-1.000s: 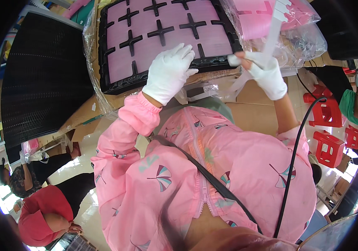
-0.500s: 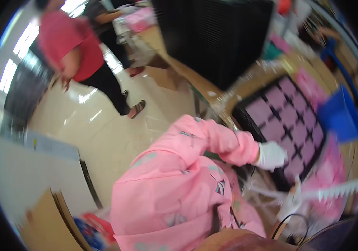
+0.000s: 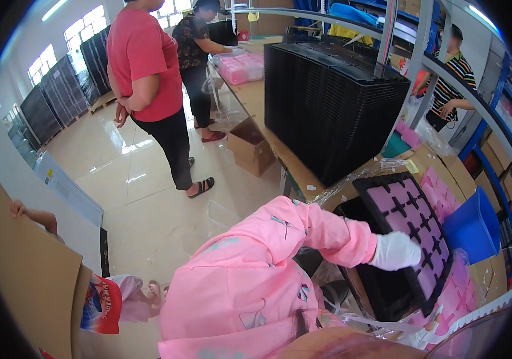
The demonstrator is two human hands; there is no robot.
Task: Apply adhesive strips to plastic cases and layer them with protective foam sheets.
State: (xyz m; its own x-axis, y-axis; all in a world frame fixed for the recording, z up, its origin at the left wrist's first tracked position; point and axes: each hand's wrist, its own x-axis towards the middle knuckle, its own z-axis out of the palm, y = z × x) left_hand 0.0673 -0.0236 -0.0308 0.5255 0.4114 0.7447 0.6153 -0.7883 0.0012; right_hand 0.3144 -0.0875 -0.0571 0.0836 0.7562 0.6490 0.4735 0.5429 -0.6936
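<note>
A black tray [image 3: 415, 231] with pinkish-purple pads between black crosses is tilted, its left side raised above a dark black tray or stack [image 3: 381, 290]. My left hand [image 3: 397, 252], in a white glove, is closed on the tray's left edge; its fingertips are hidden. By the tray's near corner is my right hand [image 3: 428, 332], also white-gloved, with its fingers closed at that corner. A plastic strip and the lower rim of the picture partly cover it. Pink padding [image 3: 459, 293] lies beside the tray on the right.
A tall stack of black trays [image 3: 330, 113] stands on the cardboard-covered table beyond. To the right is a blue bin [image 3: 474, 226]. An open carton [image 3: 250, 148] sits on the floor. A person in red [image 3: 145, 66] stands at left; another hand grips a cardboard sheet [image 3: 28, 263].
The tray's left side has risen, exposing the dark tray or stack beneath. My hands have stayed at its edges. The view has shifted and become sharper.
</note>
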